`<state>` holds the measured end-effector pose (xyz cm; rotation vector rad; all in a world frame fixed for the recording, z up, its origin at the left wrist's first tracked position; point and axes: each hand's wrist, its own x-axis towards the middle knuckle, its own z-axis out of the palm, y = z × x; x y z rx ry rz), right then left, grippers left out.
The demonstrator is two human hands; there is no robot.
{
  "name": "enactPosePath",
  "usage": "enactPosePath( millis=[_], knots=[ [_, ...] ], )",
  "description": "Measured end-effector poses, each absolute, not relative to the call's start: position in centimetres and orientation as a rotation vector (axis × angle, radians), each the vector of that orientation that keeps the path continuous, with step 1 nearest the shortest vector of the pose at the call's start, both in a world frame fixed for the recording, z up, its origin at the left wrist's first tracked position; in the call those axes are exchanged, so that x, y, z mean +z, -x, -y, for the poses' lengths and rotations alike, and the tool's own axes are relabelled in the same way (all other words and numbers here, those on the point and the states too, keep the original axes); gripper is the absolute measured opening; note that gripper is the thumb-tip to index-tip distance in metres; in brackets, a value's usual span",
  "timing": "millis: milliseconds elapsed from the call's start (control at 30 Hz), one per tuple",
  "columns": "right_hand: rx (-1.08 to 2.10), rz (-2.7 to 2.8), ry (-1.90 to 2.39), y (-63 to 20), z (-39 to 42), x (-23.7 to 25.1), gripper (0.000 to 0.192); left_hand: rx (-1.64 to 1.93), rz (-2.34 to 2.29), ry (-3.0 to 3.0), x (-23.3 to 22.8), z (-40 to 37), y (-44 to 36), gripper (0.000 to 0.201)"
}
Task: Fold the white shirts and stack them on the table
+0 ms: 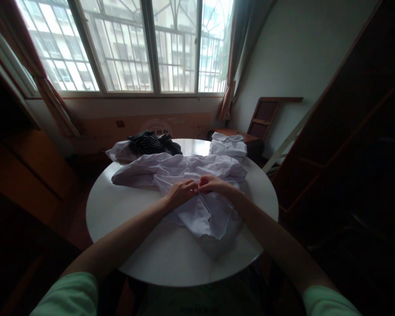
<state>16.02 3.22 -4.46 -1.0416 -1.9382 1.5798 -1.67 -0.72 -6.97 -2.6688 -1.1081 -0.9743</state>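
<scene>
A white shirt (181, 166) lies spread and wrinkled across the round table, one sleeve stretched to the left and its lower end toward me. My left hand (183, 189) and my right hand (212, 184) meet over the middle of its front, fingertips nearly touching. Both hands are closed in a pinch on the shirt's front edge. Below them the front parts in a narrow dark gap. Whether a button sits between the fingers is too small to make out.
The round white table (118, 228) has a folded white shirt (228, 145) at the back right. Dark striped clothing (151, 144) lies on a pale cloth (120, 151) at the back left. Beyond stand a wooden chair (263, 118) and a barred window (125, 48).
</scene>
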Motion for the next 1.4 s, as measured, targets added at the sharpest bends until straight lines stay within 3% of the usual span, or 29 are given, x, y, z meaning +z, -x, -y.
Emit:
enactPosePath(
  millis=[1400],
  knots=[
    [1.547, 1.984, 1.016, -16.2, -4.1, -5.2, 0.026, -1.009, 1.029, 2.579, -7.3, 0.4, 1.8, 0.013]
  ],
)
